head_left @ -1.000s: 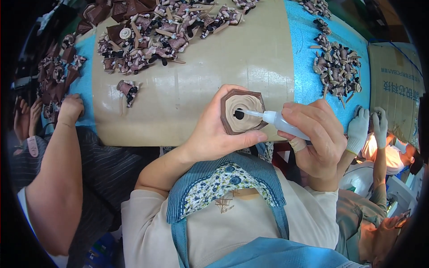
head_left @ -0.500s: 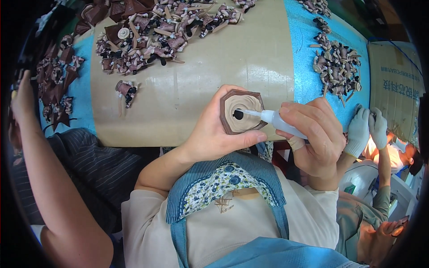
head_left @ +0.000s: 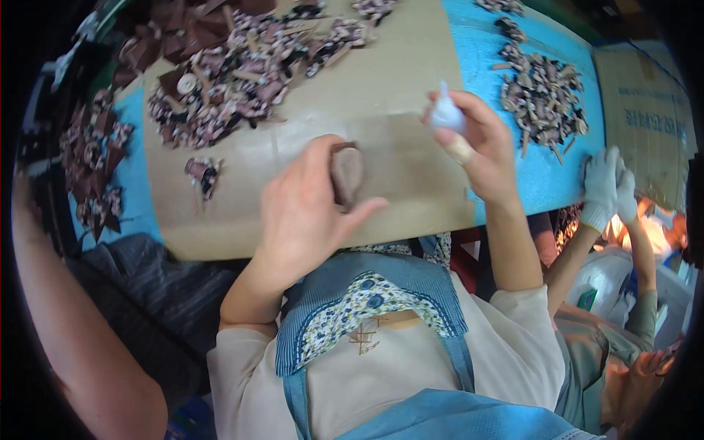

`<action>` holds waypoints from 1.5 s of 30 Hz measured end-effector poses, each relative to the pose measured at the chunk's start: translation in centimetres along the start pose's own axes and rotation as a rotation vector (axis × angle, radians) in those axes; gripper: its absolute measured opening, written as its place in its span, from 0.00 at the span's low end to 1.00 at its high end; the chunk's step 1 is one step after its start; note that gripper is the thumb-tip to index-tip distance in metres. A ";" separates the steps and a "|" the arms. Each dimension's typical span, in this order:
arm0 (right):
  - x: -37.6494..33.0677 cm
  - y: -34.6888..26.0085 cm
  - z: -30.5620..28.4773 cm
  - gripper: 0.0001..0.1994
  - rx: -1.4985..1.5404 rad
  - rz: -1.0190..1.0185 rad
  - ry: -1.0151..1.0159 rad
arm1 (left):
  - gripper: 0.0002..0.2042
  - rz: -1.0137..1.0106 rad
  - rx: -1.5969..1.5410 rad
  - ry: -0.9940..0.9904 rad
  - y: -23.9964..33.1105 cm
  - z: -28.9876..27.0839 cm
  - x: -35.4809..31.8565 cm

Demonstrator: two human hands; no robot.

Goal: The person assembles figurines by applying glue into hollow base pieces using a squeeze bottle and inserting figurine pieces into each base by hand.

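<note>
My left hand (head_left: 297, 205) is curled round the far side of a brown, hexagonal-edged piece with a tan face (head_left: 350, 176), low over the table. The thumb stands away from the piece, and motion blurs its detail. In my right hand (head_left: 480, 143) is a small, pale squeeze bottle (head_left: 446, 114), its thin nozzle pointing up and away. A strip of tape or plaster wraps my right thumb. Left of my left hand lies a single small painted figurine (head_left: 203, 176) in brown, black and pink.
Piled figurines (head_left: 220, 95) cover the table's far left, with brown angular pieces (head_left: 169, 37) behind. More figurines (head_left: 543, 99) lie on the right blue sheet (head_left: 477, 44). A co-worker's gloved hands (head_left: 605, 187) are at the right edge near a cardboard box (head_left: 645, 125); another person's arm (head_left: 81, 330) is left.
The bottle's nozzle has left the brown piece's opening; my right hand has raised the bottle away, tip up. My left hand has moved left and turned the piece over toward the table.
</note>
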State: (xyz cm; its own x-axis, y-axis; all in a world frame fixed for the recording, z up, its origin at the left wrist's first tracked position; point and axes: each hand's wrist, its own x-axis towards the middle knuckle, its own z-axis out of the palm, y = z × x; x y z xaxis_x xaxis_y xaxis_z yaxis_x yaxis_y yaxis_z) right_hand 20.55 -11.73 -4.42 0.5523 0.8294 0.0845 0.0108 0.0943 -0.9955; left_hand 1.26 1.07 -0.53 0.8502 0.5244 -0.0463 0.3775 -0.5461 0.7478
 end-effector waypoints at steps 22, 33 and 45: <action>9.9 1.5 -13.7 0.17 -1.704 -0.035 -0.012 | 0.31 0.628 -0.265 0.687 -1.5 1.6 3.0; 3.6 -1.7 -5.1 0.12 -0.194 0.031 0.169 | 0.38 0.701 -0.290 0.884 -1.9 2.2 3.3; -2.5 -3.0 2.1 0.24 0.552 0.373 0.060 | 0.34 0.825 -0.433 1.004 -2.6 2.7 3.9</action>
State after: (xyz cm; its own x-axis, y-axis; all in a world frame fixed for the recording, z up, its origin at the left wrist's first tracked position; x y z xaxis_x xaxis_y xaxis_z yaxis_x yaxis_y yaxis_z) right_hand 17.40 -12.93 -1.52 0.4822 0.8301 -0.2800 -0.6091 0.0880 -0.7882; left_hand 4.58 2.78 -4.40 0.0710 0.4943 0.8664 -0.4061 -0.7790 0.4777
